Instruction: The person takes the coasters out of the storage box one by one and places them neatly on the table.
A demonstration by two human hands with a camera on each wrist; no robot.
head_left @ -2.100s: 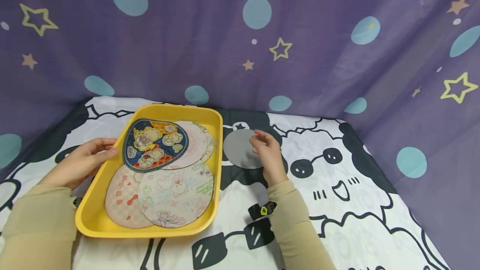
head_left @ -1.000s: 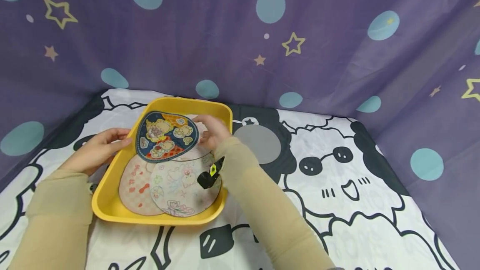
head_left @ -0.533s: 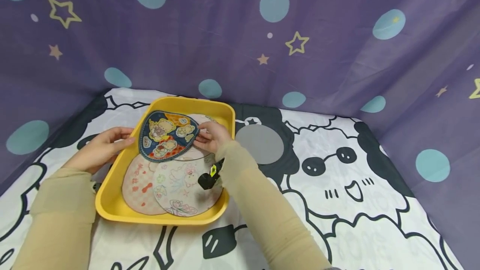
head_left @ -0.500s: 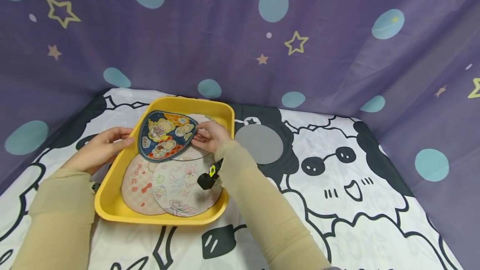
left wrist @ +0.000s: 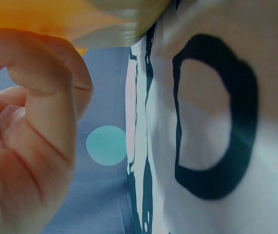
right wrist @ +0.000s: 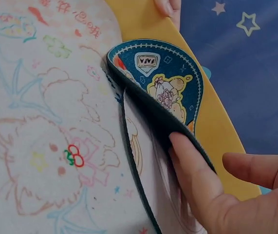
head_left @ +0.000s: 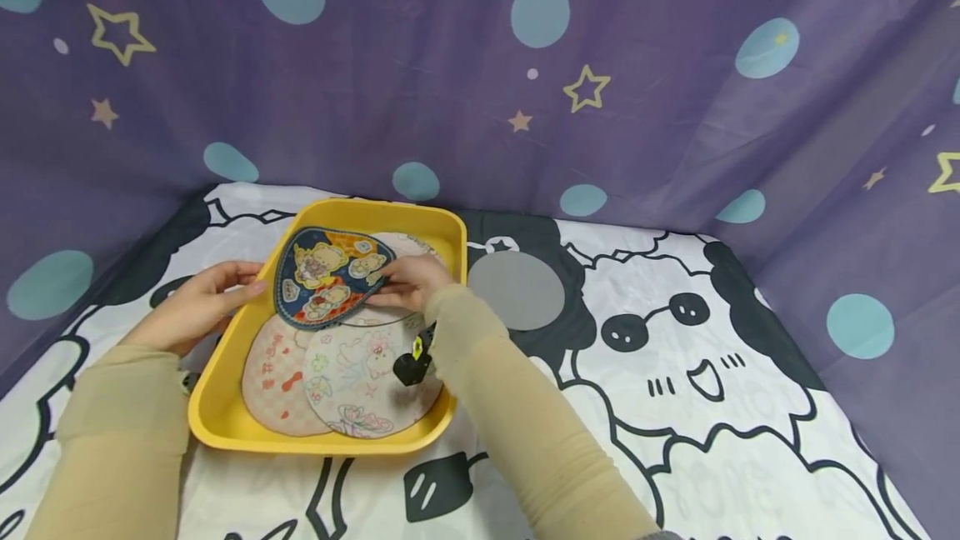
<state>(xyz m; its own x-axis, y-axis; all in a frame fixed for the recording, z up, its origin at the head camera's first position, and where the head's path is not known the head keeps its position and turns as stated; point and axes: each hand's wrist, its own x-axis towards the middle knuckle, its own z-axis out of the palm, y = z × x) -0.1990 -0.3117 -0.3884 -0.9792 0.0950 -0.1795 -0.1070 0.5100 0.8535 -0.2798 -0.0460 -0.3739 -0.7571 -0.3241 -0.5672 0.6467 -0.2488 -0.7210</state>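
Two hands [head_left: 197,300] [head_left: 415,282], one tray [head_left: 220,422], one navy mat [head_left: 322,277]

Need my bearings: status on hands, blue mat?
Left hand grips rim of yellow tray. Right hand holds raised edge of blue bear-print mat. Pale round mats underneath, none on top.

The right hand [right wrist: 248,212] is gripping a blue mat [right wrist: 170,90], whose edge is bowing upward. A pale mat [right wrist: 46,122] with coloured drawings is lying beside the hand; beyond it, a yellow tray [right wrist: 221,126] is showing.
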